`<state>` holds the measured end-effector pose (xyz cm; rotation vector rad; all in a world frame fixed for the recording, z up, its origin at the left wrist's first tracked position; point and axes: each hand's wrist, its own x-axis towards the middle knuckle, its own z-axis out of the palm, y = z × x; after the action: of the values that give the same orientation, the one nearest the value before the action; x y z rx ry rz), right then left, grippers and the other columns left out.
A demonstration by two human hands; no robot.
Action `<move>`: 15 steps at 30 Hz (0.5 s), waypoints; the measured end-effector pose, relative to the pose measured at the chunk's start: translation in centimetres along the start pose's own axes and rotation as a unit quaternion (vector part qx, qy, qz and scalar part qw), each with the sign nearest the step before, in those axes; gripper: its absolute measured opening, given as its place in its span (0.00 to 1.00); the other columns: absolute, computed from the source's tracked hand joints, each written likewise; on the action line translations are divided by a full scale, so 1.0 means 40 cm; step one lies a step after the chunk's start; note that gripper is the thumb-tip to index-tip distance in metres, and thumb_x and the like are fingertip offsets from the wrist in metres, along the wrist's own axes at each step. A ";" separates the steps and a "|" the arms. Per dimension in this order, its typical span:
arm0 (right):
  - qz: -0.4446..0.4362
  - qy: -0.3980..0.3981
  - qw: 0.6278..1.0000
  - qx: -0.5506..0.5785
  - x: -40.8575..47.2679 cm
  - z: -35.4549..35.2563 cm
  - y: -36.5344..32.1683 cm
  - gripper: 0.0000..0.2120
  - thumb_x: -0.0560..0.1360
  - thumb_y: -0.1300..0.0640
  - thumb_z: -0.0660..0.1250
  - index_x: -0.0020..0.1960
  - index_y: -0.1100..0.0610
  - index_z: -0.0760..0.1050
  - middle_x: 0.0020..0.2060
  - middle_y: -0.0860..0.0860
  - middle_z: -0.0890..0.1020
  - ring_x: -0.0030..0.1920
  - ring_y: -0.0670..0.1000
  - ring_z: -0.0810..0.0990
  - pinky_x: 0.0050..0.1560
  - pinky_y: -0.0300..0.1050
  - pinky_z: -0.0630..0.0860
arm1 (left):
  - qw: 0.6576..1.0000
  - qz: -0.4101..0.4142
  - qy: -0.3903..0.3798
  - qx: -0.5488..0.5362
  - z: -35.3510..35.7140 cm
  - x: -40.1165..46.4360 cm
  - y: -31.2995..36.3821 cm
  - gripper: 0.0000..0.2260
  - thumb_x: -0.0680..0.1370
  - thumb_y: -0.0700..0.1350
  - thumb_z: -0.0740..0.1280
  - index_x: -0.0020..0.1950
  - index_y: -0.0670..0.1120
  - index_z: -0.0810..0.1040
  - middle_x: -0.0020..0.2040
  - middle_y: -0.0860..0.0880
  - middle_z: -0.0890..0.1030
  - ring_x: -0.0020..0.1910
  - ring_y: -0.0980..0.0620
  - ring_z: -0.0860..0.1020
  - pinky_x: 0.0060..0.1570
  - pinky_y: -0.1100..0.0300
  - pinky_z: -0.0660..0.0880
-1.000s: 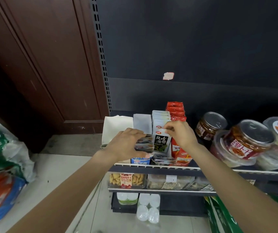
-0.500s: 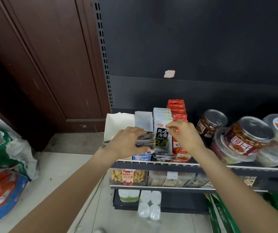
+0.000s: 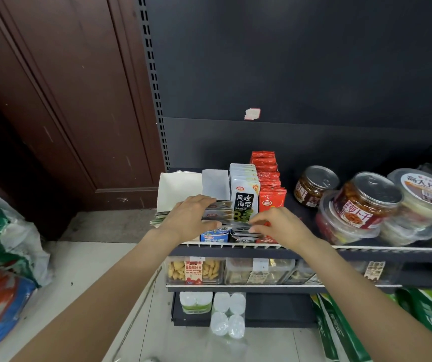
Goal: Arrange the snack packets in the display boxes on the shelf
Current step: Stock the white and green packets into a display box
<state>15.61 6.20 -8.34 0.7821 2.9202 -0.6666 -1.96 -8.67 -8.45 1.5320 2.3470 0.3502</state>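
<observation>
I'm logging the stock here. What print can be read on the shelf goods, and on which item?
"风吃海带" and a large "8": front white-and-black seaweed snack packet.
"萝卜干": red label of the clear plastic jar with a silver lid.
"30%": that packet's top corner, only faintly.
Print on the red snack packets, blue-and-white display box and lower-shelf tags: too blurred.

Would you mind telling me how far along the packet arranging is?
Done: white packets and red packets stand in rows. In hand: left hand holds a dark stack; right hand pinches packets at the front. Left: seating those.
</observation>
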 end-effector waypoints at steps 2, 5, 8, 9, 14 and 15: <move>-0.008 -0.010 1.000 -0.012 -0.004 0.000 -0.002 0.12 0.74 0.51 0.68 0.57 0.50 0.80 0.55 0.45 0.82 0.56 0.46 0.79 0.56 0.45 0.75 | 1.000 -0.001 -0.004 -0.007 0.002 -0.002 0.001 0.30 0.76 0.57 0.65 0.75 0.50 0.60 0.74 0.51 0.64 0.70 0.50 0.64 0.69 0.53 0.62; -0.018 -0.004 0.999 -0.038 -0.012 0.000 -0.007 0.10 0.76 0.54 0.67 0.56 0.50 0.80 0.54 0.44 0.82 0.54 0.46 0.79 0.54 0.43 0.75 | 1.000 -0.001 -0.008 -0.007 -0.001 -0.005 0.003 0.30 0.77 0.56 0.65 0.75 0.49 0.60 0.74 0.50 0.64 0.70 0.49 0.64 0.68 0.53 0.63; -0.028 0.025 0.996 -0.080 -0.016 0.009 -0.014 0.11 0.78 0.57 0.63 0.56 0.50 0.80 0.54 0.45 0.82 0.53 0.49 0.79 0.50 0.44 0.74 | 1.000 -0.001 -0.007 -0.007 -0.002 -0.006 0.003 0.30 0.77 0.56 0.65 0.75 0.49 0.61 0.73 0.49 0.65 0.70 0.48 0.65 0.68 0.53 0.63; -0.026 0.046 0.995 -0.090 -0.017 0.015 -0.015 0.11 0.78 0.57 0.62 0.56 0.50 0.80 0.53 0.45 0.82 0.51 0.49 0.80 0.48 0.44 0.74 | 1.000 -0.002 -0.006 -0.010 -0.001 -0.006 0.004 0.30 0.77 0.56 0.66 0.75 0.49 0.61 0.73 0.49 0.65 0.70 0.48 0.65 0.68 0.53 0.63; 0.013 0.094 0.995 -0.026 -0.014 0.033 -0.013 0.08 0.77 0.59 0.64 0.50 0.52 0.81 0.46 0.46 0.83 0.46 0.48 0.81 0.44 0.43 0.76 | 1.000 -0.004 -0.006 -0.021 0.002 -0.007 0.003 0.30 0.77 0.55 0.66 0.75 0.49 0.60 0.74 0.50 0.65 0.70 0.49 0.65 0.68 0.53 0.63; 0.015 0.094 0.995 -0.001 -0.014 0.032 -0.013 0.07 0.76 0.58 0.65 0.50 0.52 0.81 0.46 0.46 0.83 0.46 0.48 0.81 0.46 0.44 0.77 | 1.000 -0.003 -0.007 -0.020 0.003 -0.007 0.003 0.30 0.77 0.55 0.65 0.75 0.49 0.60 0.74 0.49 0.64 0.70 0.49 0.65 0.69 0.53 0.63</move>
<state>15.77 5.01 -9.21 0.9359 3.0681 -0.6194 -1.71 -8.88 -8.48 1.5043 2.3187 0.3825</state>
